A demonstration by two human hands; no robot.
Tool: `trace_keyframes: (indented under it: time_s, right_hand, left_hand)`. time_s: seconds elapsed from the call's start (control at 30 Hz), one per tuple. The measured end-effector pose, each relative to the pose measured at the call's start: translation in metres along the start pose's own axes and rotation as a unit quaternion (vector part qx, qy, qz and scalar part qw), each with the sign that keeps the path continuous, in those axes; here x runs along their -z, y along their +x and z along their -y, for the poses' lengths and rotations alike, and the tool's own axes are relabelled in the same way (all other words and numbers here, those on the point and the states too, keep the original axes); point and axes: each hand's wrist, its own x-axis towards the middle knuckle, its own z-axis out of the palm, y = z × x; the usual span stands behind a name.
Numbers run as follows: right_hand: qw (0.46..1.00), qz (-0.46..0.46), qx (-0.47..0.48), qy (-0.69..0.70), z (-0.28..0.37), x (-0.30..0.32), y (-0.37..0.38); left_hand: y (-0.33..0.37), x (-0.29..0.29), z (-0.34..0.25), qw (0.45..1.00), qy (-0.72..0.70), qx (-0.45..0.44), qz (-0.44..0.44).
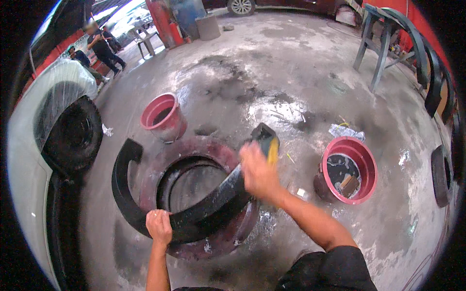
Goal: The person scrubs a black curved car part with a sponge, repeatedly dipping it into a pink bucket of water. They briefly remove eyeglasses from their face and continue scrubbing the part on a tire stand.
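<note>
A long, curved black wheel-arch trim (206,216) lies across a reddish, stained tyre (182,146) laid flat on the floor. Its near part looks wet or dusty, and its far right end passes beyond my right hand. My left hand (159,226) is closed over the near edge of the trim, its fingers folded. Over the right part of the trim is my right hand (260,172), smeared by motion, with fingers curled. A blurred yellow, pad-like thing (273,152) shows at its far side and seems to be in its grip.
A red bucket (371,182) of dark, sudsy water with a brown block stands to the right. Another red bucket (177,130) stands beyond the tyre. A pale car (24,140) is at left, a grey trestle (386,51) far right. People (104,48) are far left. The floor has wet patches.
</note>
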Motion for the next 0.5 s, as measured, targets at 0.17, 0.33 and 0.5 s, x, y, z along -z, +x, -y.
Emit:
trace_keyframes:
  time_s: [0.17,0.33,0.5]
  right_hand:
    - [0.998,-0.023,-0.052,-0.012,-0.038,-0.005,0.015]
    - [0.998,-0.003,0.004,-0.064,0.007,0.0,-0.005]
    - [0.984,-0.038,-0.173,-0.032,-0.046,0.002,0.016]
  left_hand:
    - [0.002,-0.002,0.001,1.0,0.0,-0.023,-0.002]
    - [-0.001,0.004,0.0,1.0,0.009,-0.001,0.008]
    - [0.004,-0.001,-0.006,1.0,-0.009,-0.006,0.009]
